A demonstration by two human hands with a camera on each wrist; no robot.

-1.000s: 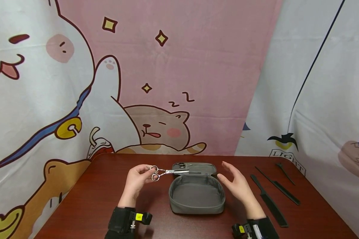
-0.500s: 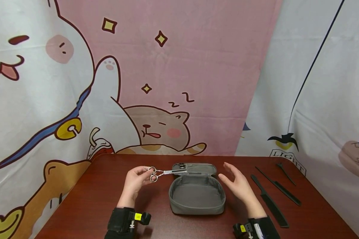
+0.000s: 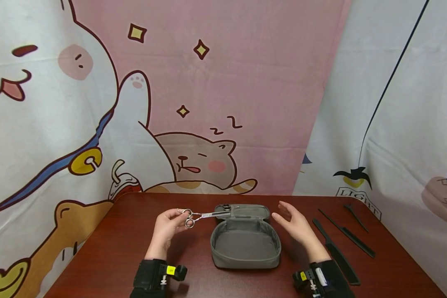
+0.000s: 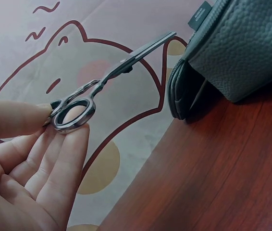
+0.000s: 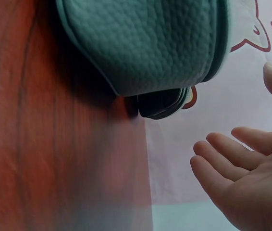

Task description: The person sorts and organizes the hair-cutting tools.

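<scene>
My left hand (image 3: pixel 166 227) pinches a pair of silver scissors (image 4: pixel 105 82) by the finger loops, between thumb and fingertips. The blades are together and point right, overlapping the back of a grey zip case (image 3: pixel 246 261) in the head view. That case stands with its lid laid back behind it and its inside facing up. To the right of the case, my right hand (image 3: pixel 295 225) hovers with fingers spread and holds nothing. In the right wrist view, the case's pebbled side (image 5: pixel 145 43) is near the relaxed fingers (image 5: pixel 222 159).
On the right of the brown table (image 3: pixel 108 265) lie a wide dark comb (image 3: pixel 340 258), a slimmer tailed comb (image 3: pixel 355 240) and a small dark tool (image 3: pixel 355 217). A printed cartoon cloth (image 3: pixel 246 82) hangs behind the table.
My left hand has drifted slightly left with the scissors, and their tips sit a little further left over the lid. The right hand has barely shifted; the case stays put.
</scene>
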